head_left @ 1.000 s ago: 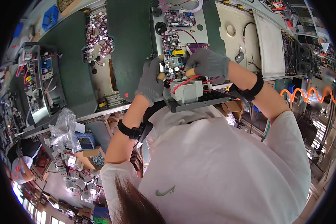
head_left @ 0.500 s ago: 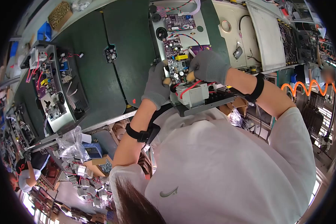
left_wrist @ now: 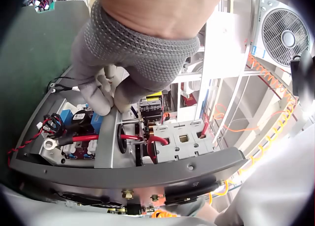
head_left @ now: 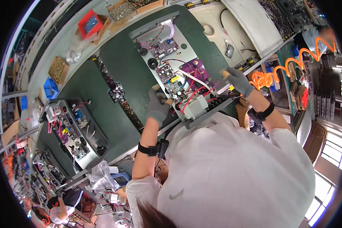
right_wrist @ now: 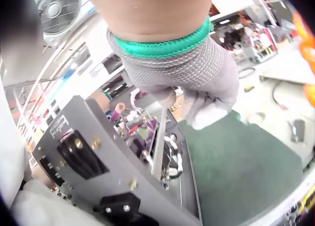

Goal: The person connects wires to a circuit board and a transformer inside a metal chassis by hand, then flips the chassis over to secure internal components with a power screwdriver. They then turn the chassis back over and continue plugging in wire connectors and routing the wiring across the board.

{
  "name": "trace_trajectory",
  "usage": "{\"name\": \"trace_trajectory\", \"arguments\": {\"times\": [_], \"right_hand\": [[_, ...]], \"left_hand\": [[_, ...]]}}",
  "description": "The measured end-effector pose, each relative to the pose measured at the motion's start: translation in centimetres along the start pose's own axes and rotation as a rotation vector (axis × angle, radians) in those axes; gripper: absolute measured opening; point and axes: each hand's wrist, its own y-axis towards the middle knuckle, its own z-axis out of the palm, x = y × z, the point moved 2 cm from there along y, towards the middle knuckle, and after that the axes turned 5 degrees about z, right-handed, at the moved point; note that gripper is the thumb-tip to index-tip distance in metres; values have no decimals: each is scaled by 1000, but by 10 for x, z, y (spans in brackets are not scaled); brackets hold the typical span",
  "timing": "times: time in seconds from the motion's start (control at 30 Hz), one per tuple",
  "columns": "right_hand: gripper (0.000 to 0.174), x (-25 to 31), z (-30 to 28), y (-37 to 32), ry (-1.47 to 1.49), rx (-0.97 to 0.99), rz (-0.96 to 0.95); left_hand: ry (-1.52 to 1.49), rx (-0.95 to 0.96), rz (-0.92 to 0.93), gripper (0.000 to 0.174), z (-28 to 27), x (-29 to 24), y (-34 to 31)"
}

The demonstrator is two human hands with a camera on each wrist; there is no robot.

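A metal chassis (head_left: 186,38) with circuit boards and a pale grey block (head_left: 195,107) lies in front of the person. At its left side, the gloved left hand (head_left: 158,106) holds a metal edge. The left wrist view shows this hand (left_wrist: 133,63) pinching the top of an upright inner metal strip (left_wrist: 106,145), beside the grey block (left_wrist: 182,140) with red wires. The gloved right hand (head_left: 238,83) is off the chassis, beyond its right side, fingers bent loosely. In the right wrist view the hand (right_wrist: 182,78) hangs above the chassis (right_wrist: 123,152), nothing visible in its fingers.
Another chassis (head_left: 81,155) with boards stands at the left on the green mat (head_left: 121,76). Small parts fill a red bin (head_left: 88,22) and cardboard boxes. A coiled orange hose (head_left: 260,79) hangs at the right. Grey blocks with wires (head_left: 116,197) lie piled at lower left.
The right hand has come away from the boards and moved right. The left hand remains at the chassis's left side. The head view has shifted and turned, showing more of the bench's far side.
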Motion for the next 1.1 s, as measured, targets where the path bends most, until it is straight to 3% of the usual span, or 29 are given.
{"name": "trace_trajectory", "arguments": {"times": [0.03, 0.07, 0.13, 0.27, 0.33, 0.53, 0.6, 0.67, 0.7, 0.77, 0.87, 0.9, 0.93, 1.0, 1.07, 1.1], "right_hand": [[30, 4, 12, -17, 280, 120, 186], [32, -18, 28, -19, 498, 212, 244], [34, -29, 53, -31, 726, 268, 203], [33, -50, 65, -24, 878, 301, 221], [30, -24, 58, -32, 954, 274, 238], [30, -28, -2, 6, 1021, 200, 337], [32, -46, -28, 43, 1085, 206, 189], [33, -23, -40, 54, 1203, 171, 230], [33, -30, -45, 61, 1209, 164, 227], [38, -59, -58, 77, 1134, -71, 201], [41, -97, -55, 90, 1229, -58, 101], [41, -74, -61, 69, 1073, -55, 46], [45, -52, -58, 41, 1037, -188, 47], [50, -82, -50, 42, 997, -293, 80], [59, -21, -35, -15, 864, -423, 73], [62, -26, -26, -23, 863, -435, 0]], "left_hand": [[-12, 42, -48, 60, 2, -1, 2], [-25, 82, -99, 57, 3, -1, 4], [-36, 92, -106, 53, 5, -5, 6], [0, 120, -105, 50, 11, -5, 12], [-6, 123, -103, 49, 17, -9, 14], [17, 163, -56, 52, 63, -18, 32], [-144, 228, -49, 54, 75, -20, 47], [-232, 411, -63, 55, 81, -33, 54], [-229, 424, -89, 57, 83, -37, 58], [-197, 470, -81, 58, 83, -30, 68], [-105, 502, -96, 58, 81, -35, 70], [-92, 466, -127, 57, 78, -33, 71], [-79, 428, -159, 56, 73, -30, 71], [-82, 385, -181, 53, 66, -14, 75], [-19, 269, -220, 49, 59, -3, 76], [-35, 233, -221, 47, 58, -6, 78]]}}
